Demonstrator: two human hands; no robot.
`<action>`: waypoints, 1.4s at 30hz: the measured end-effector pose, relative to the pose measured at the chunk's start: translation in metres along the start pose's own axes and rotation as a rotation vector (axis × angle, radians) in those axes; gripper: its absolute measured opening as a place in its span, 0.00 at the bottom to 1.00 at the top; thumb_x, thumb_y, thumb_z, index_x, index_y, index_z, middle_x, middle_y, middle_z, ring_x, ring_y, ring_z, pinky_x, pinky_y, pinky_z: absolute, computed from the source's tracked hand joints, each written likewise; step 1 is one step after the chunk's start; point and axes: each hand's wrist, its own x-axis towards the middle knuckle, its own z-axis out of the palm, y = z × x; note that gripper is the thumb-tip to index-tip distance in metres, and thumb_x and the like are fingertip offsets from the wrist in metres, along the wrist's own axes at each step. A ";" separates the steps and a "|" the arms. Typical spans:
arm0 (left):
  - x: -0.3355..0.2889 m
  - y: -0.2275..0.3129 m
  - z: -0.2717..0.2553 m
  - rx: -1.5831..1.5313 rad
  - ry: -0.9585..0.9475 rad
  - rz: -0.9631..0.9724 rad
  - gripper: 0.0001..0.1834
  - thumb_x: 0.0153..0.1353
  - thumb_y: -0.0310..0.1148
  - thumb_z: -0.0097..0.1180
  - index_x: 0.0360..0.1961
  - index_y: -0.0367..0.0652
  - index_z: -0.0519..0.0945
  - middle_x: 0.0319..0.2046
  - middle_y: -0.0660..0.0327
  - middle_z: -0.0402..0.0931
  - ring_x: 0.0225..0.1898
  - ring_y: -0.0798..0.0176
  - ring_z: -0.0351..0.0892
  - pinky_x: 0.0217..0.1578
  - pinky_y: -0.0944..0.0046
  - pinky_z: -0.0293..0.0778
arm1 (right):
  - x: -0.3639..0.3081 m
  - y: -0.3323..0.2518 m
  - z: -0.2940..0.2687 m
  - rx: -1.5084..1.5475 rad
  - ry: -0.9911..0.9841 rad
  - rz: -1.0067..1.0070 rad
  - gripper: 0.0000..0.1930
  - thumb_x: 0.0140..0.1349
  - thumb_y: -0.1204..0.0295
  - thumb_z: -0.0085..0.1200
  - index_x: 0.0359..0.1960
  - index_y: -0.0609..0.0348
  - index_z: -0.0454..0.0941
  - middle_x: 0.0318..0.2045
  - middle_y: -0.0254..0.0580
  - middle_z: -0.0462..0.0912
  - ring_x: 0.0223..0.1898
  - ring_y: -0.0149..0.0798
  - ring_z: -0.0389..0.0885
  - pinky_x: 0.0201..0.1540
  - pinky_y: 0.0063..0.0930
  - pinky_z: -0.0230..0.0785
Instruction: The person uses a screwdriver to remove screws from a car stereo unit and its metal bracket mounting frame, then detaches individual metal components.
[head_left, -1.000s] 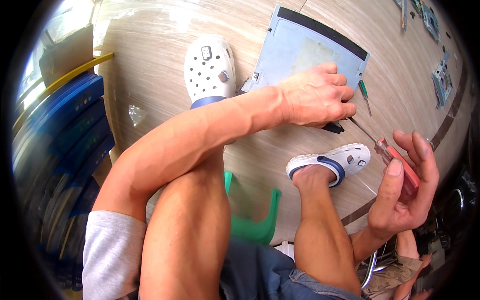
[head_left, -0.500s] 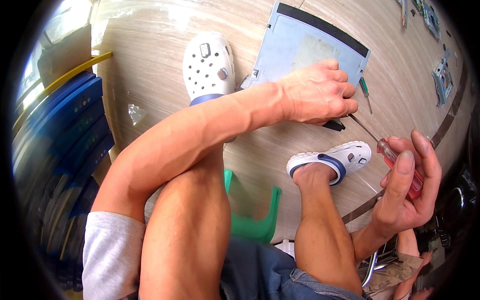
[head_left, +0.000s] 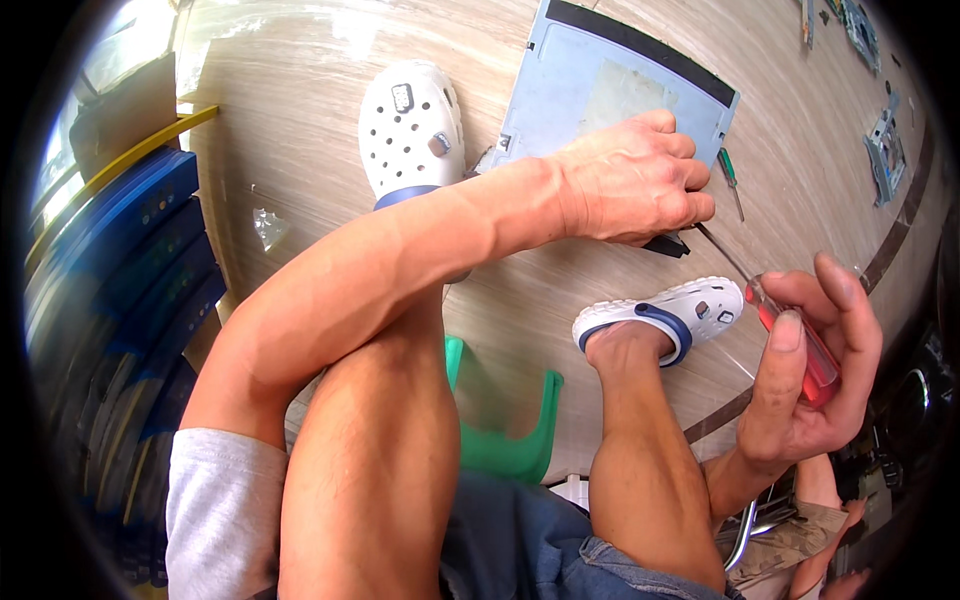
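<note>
My right hand (head_left: 808,418) holds the screwdriver (head_left: 818,368); a hard push could poke my left hand (head_left: 645,185), whose grip I can't tell.

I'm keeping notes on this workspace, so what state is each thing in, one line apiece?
Pale case: partly covered by the left hand.
Left hand: curled at the case's near edge, fingertips hidden.
Red screwdriver: held in the right hand, tip end toward the left hand.
Right hand: fingers bent around the handle.
Green screwdriver: lying loose.
Left shoe: worn.
Right shoe: worn.
Plastic scrap: crumpled.
</note>
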 end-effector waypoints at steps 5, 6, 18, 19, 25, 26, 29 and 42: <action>0.003 0.001 0.000 0.000 0.017 0.001 0.05 0.55 0.35 0.60 0.28 0.51 0.77 0.28 0.67 0.71 0.36 0.62 0.75 0.40 0.61 0.67 | 0.003 -0.010 0.009 -0.007 0.165 0.104 0.21 0.67 0.77 0.49 0.61 0.76 0.69 0.42 0.55 0.83 0.45 0.39 0.82 0.51 0.31 0.75; 0.005 0.002 0.002 -0.002 0.020 0.005 0.05 0.55 0.35 0.60 0.28 0.51 0.77 0.28 0.67 0.71 0.36 0.62 0.75 0.40 0.61 0.67 | 0.003 -0.010 0.006 -0.018 0.167 0.108 0.21 0.67 0.77 0.49 0.61 0.76 0.69 0.42 0.55 0.83 0.45 0.39 0.82 0.51 0.31 0.75; 0.001 0.004 0.000 0.043 -0.009 0.012 0.05 0.53 0.35 0.60 0.29 0.48 0.79 0.29 0.67 0.74 0.38 0.62 0.77 0.41 0.61 0.68 | 0.000 0.003 0.007 -0.021 0.184 -0.001 0.20 0.70 0.74 0.51 0.59 0.76 0.70 0.41 0.56 0.84 0.42 0.39 0.83 0.48 0.30 0.77; 0.002 0.004 0.001 0.039 0.050 0.031 0.05 0.52 0.34 0.58 0.26 0.47 0.75 0.27 0.66 0.71 0.35 0.62 0.75 0.39 0.62 0.68 | -0.001 -0.001 0.005 -0.030 0.189 0.034 0.19 0.70 0.74 0.51 0.58 0.76 0.71 0.40 0.57 0.84 0.41 0.39 0.84 0.48 0.31 0.78; 0.003 0.006 0.002 0.101 0.028 0.045 0.06 0.51 0.34 0.57 0.25 0.46 0.74 0.27 0.65 0.71 0.35 0.61 0.75 0.38 0.62 0.68 | -0.001 0.004 0.009 -0.032 0.321 0.061 0.17 0.70 0.77 0.51 0.56 0.76 0.69 0.38 0.57 0.84 0.37 0.37 0.83 0.44 0.29 0.78; 0.003 0.006 0.002 0.101 0.027 0.044 0.06 0.51 0.34 0.57 0.25 0.46 0.74 0.27 0.65 0.71 0.35 0.61 0.75 0.38 0.62 0.68 | -0.001 0.004 0.009 -0.030 0.340 0.048 0.16 0.70 0.78 0.51 0.56 0.76 0.70 0.37 0.57 0.84 0.37 0.37 0.83 0.44 0.29 0.78; 0.002 0.006 0.004 0.086 0.051 0.040 0.06 0.51 0.34 0.57 0.25 0.46 0.74 0.27 0.65 0.71 0.34 0.62 0.75 0.38 0.62 0.68 | 0.000 0.004 0.010 -0.055 0.339 0.034 0.16 0.70 0.78 0.51 0.56 0.76 0.70 0.37 0.56 0.85 0.36 0.37 0.82 0.43 0.28 0.78; 0.000 0.007 0.007 0.129 0.094 0.066 0.07 0.52 0.35 0.58 0.24 0.47 0.74 0.26 0.66 0.71 0.33 0.62 0.76 0.37 0.61 0.68 | 0.003 0.001 0.017 -0.044 0.348 0.024 0.19 0.65 0.78 0.54 0.56 0.77 0.71 0.34 0.55 0.85 0.34 0.36 0.81 0.42 0.26 0.75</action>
